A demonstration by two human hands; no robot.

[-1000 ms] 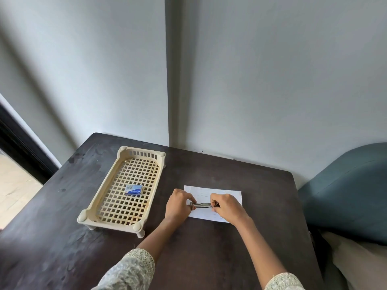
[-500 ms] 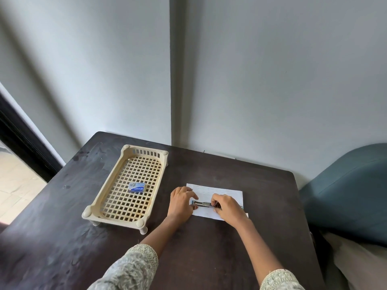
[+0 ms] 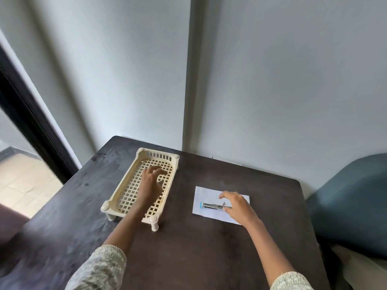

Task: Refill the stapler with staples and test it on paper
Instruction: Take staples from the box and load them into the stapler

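- The small metal stapler with a blue end (image 3: 212, 205) lies flat on the white sheet of paper (image 3: 211, 197) on the dark wooden table (image 3: 199, 243).
- The right hand (image 3: 236, 206) sits at the stapler's right end, fingers loosely spread; whether it grips it, I cannot tell.
- The left hand (image 3: 151, 182) hovers over the cream plastic lattice basket (image 3: 125, 190), fingers curled apart, holding nothing visible.

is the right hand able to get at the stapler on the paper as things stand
Probably yes. The right hand is already at the near end of the stapler, fingers spread around it, with nothing lying over it on the paper. The left hand is away over the basket.
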